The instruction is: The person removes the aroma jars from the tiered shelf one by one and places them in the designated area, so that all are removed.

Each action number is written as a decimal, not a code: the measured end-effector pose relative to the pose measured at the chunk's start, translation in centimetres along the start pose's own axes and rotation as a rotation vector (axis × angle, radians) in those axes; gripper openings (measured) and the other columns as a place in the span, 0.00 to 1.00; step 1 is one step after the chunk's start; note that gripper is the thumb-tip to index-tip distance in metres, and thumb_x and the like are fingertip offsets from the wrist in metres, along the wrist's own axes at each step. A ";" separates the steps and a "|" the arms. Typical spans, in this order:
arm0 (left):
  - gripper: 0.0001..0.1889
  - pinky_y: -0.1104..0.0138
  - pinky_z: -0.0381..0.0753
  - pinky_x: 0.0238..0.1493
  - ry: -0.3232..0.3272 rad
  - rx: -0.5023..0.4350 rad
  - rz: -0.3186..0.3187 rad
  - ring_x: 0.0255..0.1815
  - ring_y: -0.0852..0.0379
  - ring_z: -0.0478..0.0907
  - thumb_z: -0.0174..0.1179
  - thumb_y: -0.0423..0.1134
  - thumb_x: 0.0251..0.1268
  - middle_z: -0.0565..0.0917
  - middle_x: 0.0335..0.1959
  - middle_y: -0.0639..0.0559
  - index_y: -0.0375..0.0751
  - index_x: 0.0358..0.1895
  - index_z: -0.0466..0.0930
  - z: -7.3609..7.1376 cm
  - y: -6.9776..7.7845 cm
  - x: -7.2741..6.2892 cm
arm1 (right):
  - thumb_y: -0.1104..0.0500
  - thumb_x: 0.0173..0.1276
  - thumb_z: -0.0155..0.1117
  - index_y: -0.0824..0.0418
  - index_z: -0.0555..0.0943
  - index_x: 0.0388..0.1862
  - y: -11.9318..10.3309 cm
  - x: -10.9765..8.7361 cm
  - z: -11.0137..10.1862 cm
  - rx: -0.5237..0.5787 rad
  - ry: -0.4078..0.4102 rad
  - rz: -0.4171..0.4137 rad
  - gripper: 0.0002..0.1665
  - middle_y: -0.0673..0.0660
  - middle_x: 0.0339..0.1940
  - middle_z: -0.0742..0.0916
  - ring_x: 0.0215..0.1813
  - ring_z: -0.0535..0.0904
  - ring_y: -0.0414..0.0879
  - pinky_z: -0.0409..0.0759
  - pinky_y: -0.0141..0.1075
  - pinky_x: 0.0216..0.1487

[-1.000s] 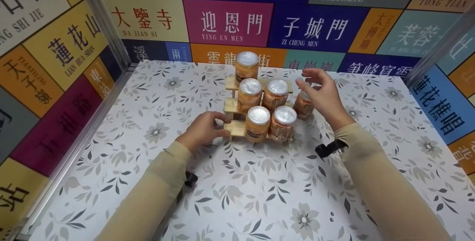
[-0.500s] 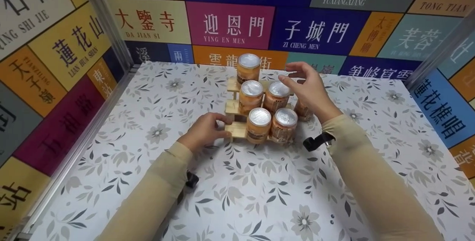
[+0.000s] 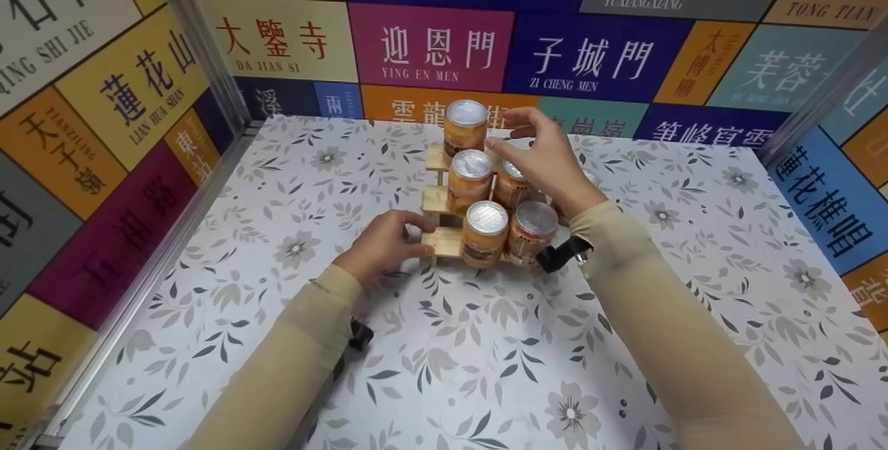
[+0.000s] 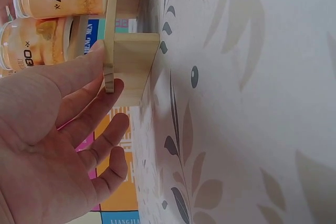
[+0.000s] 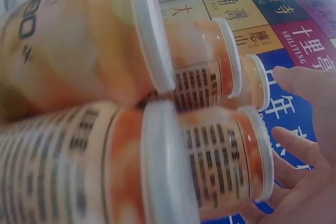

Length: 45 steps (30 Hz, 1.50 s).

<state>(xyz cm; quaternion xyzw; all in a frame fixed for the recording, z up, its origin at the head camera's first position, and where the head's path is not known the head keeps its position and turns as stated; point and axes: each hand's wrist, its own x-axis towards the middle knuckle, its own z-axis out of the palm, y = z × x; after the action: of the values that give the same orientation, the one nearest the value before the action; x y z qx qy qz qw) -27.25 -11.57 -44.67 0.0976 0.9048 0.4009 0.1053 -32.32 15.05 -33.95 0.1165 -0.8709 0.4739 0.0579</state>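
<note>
A small three-step wooden rack (image 3: 444,242) bears several orange jars with silver lids. My left hand (image 3: 388,242) pinches the left end of its lowest step; in the left wrist view the thumb (image 4: 79,72) lies along the board's edge with the index fingertip opposite. One jar (image 3: 465,132) stands alone on the top step. Just right of it is my right hand (image 3: 544,159), thumb and fingers spread apart, holding nothing. On the middle step are a left jar (image 3: 470,185) and one partly behind the right hand. Two more, a left jar (image 3: 483,238) and a right jar (image 3: 531,238), stand on the lowest step.
Right of the rack another jar is almost wholly hidden by the right hand. The table (image 3: 485,339) has a flower-and-leaf cover. Walls of coloured sign panels (image 3: 430,44) rise behind and at both sides, with a metal frame post (image 3: 208,55) at the back left corner.
My right hand has moved left, from above the jar beside the rack, across the middle step, to the side of the top jar. The left hand keeps its hold on the rack.
</note>
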 end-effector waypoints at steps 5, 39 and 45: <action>0.19 0.61 0.75 0.47 0.007 0.017 0.006 0.43 0.54 0.78 0.75 0.39 0.61 0.87 0.51 0.54 0.49 0.55 0.87 -0.1 0.1 -0.1 | 0.43 0.67 0.73 0.56 0.73 0.71 -0.8 0.6 1.1 -0.050 0.002 -0.010 0.38 0.55 0.66 0.79 0.65 0.75 0.52 0.74 0.45 0.66; 0.20 0.61 0.75 0.48 0.006 0.027 0.003 0.44 0.54 0.78 0.77 0.42 0.58 0.86 0.51 0.56 0.52 0.56 0.87 0.0 0.3 -0.1 | 0.54 0.62 0.78 0.59 0.77 0.61 -1.6 3.4 2.2 0.057 0.072 0.044 0.31 0.56 0.58 0.83 0.50 0.81 0.47 0.80 0.35 0.51; 0.19 0.59 0.75 0.51 0.010 0.038 -0.007 0.44 0.55 0.77 0.76 0.41 0.60 0.86 0.53 0.55 0.52 0.55 0.88 -0.1 0.3 -0.3 | 0.54 0.60 0.80 0.58 0.79 0.60 -1.0 3.1 1.2 0.095 0.161 0.039 0.30 0.56 0.55 0.84 0.51 0.82 0.46 0.80 0.35 0.53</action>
<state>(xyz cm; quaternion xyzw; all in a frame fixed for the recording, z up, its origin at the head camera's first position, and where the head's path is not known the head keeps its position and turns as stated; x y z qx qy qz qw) -26.99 -11.47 -44.34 0.0946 0.9131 0.3837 0.1003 -35.06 13.02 -33.15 0.0640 -0.8420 0.5237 0.1129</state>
